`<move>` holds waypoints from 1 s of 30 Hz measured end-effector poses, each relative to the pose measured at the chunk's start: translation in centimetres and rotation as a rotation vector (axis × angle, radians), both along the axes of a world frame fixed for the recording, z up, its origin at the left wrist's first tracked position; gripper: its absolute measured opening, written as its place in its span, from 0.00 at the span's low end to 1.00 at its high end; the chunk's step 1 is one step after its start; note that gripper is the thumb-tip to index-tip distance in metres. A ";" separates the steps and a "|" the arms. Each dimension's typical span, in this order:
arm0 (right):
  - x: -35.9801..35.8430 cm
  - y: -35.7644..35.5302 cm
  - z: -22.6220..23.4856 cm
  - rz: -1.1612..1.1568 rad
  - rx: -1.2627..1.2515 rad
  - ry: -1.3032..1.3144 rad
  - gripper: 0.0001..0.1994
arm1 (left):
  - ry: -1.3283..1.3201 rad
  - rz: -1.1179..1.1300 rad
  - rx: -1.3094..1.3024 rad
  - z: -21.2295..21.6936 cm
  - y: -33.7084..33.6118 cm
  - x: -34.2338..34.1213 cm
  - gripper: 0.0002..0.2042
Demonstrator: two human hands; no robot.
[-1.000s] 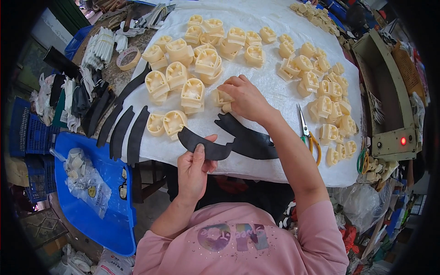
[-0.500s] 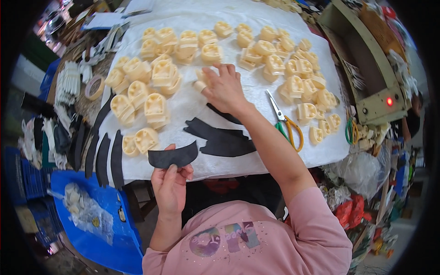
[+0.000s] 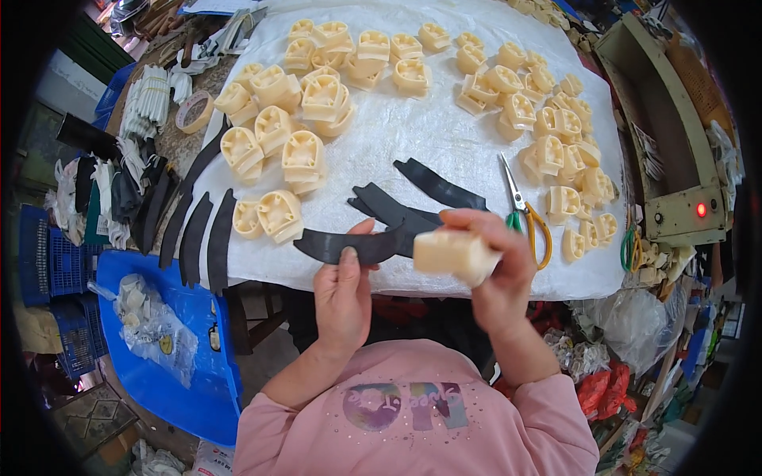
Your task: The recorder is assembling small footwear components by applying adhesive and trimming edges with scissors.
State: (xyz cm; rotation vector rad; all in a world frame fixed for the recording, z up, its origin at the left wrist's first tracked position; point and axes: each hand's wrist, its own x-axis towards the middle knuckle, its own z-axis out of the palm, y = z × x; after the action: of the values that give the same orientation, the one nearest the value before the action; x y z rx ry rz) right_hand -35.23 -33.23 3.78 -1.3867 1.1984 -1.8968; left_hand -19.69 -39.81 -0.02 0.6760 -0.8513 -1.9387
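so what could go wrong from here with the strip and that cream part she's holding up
1. The black curved strip is pinched only at one spot by the left hand; its free end could sag or twist as it meets the cream plastic part in the right hand.
2. Both are held past the table edge, so a slip would likely drop them to the lap or floor.
3. The scissors lie close by the right hand.

Worktable (image 3: 413, 139) covered with crinkled white plastic sheet, lit evenly from above. Blue plastic crates (image 3: 49, 274) stacked at left, blue plastic tub (image 3: 178, 381) on floor beside table. Beige metal machine (image 3: 675, 151) with glowing red lamp (image 3: 701, 209) at right. Plastic bags (image 3: 635, 313) heaped below it.
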 end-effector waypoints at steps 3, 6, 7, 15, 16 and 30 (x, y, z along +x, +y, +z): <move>1.6 0.8 -1.0 -0.097 -0.015 0.208 0.20 | 0.102 -0.069 0.036 0.7 0.7 -1.0 0.19; 1.6 0.3 -2.3 -0.171 -0.124 0.353 0.25 | 0.201 -0.156 0.086 2.0 1.2 -1.4 0.18; 1.7 0.1 -2.5 -0.208 -0.190 0.423 0.27 | 0.221 -0.184 0.117 2.2 1.4 -1.4 0.19; 1.8 0.0 -2.2 -0.241 -0.214 0.441 0.28 | 0.137 -0.219 0.022 2.9 1.5 -1.0 0.19; 1.8 0.0 -2.2 -0.241 -0.219 0.442 0.28 | 0.140 -0.211 0.018 2.9 1.5 -1.0 0.19; 1.2 0.1 -2.1 -0.224 -0.195 0.481 0.28 | 0.088 -0.205 0.056 3.6 1.8 -1.1 0.20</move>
State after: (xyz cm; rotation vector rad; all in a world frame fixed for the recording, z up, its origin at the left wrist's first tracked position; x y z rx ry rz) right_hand -34.01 -33.08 1.69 -1.9660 1.4710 -1.9296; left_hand -20.79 -38.03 3.58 0.5490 -0.8411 -2.1662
